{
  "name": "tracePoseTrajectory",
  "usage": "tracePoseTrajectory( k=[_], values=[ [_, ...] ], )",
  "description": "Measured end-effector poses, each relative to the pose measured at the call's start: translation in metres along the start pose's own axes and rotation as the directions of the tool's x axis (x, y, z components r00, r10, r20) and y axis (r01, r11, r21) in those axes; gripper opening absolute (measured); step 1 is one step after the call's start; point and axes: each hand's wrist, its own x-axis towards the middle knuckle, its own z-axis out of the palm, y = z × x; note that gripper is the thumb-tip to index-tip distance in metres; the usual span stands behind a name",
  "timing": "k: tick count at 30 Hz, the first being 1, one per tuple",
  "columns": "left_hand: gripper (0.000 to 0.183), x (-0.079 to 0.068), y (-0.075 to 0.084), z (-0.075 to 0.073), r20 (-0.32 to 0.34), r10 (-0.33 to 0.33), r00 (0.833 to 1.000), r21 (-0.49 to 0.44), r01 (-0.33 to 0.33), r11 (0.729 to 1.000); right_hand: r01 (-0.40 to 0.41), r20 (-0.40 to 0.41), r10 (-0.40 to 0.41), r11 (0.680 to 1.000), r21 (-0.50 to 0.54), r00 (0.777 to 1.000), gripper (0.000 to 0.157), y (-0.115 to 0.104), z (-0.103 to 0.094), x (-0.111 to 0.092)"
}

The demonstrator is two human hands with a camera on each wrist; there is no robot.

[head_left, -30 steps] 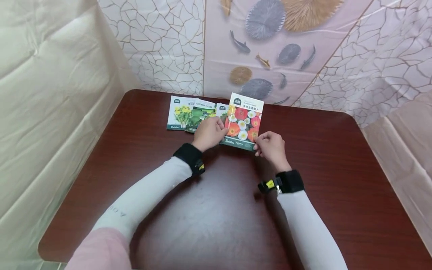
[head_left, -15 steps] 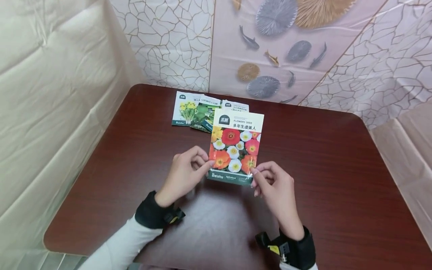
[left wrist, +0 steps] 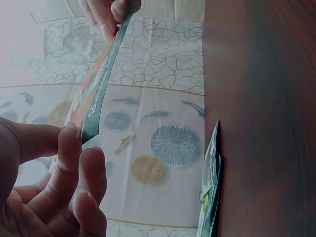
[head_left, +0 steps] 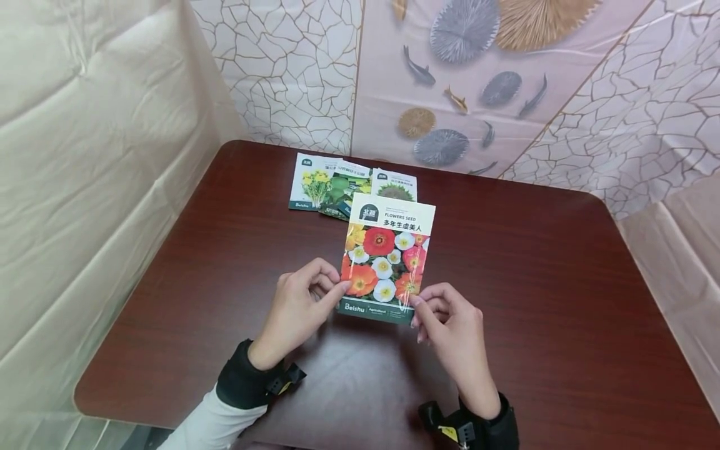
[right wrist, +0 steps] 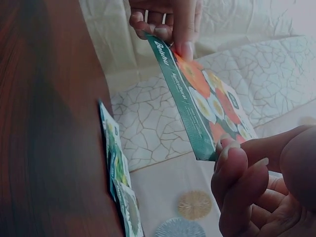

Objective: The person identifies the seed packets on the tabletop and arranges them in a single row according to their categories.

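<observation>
A flower seed packet (head_left: 385, 262) printed with red, orange and white poppies is held up above the table, its face toward the head camera. My left hand (head_left: 298, 306) pinches its lower left edge between thumb and fingers. At the lower right corner, my right hand (head_left: 455, 331) pinches it the same way. Both wrist views show the packet edge-on or slanted, apart from the tabletop. Behind it lie more seed packets: one with yellow flowers (head_left: 312, 184), one with green leaves (head_left: 341, 187), and one with a round green plant (head_left: 396, 186), partly hidden by the held packet.
The dark red-brown table (head_left: 534, 281) has rounded corners and reaches back to a patterned cloth backdrop (head_left: 450, 125). A cream cloth (head_left: 112, 156) hangs along the left side. The lying packets overlap near the far edge.
Both hands have brought the poppy packet from the far packets toward the person and lowered it slightly in view. More of the packet with the round green plant now shows behind it.
</observation>
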Motion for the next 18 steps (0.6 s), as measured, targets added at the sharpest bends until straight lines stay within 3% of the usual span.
tracePoseTrajectory(
  k=[5, 9, 14, 18],
  values=[
    [0.022, -0.001, -0.007, -0.007, -0.012, -0.021, 1.0, 0.101, 0.022, 0.995, 0.062, 0.064, -0.057, 0.996, -0.069, 0.996, 0.012, 0.005, 0.012, 0.006],
    [0.023, -0.007, -0.023, -0.022, 0.002, -0.1, 0.995, 0.225, 0.097, 0.969, 0.07, 0.207, -0.043, 0.989, -0.127, 0.977, 0.011, 0.004, 0.031, 0.012],
    [0.024, -0.017, -0.046, -0.051, 0.041, -0.21, 0.977, 0.349, 0.183, 0.919, 0.11, 0.382, -0.044, 0.982, -0.154, 0.923, 0.015, -0.004, 0.065, 0.021],
    [0.026, -0.026, -0.067, -0.072, 0.017, -0.217, 0.976, 0.416, 0.191, 0.889, 0.208, 0.49, -0.105, 0.965, -0.159, 0.865, 0.021, -0.01, 0.097, 0.027]
  ],
)
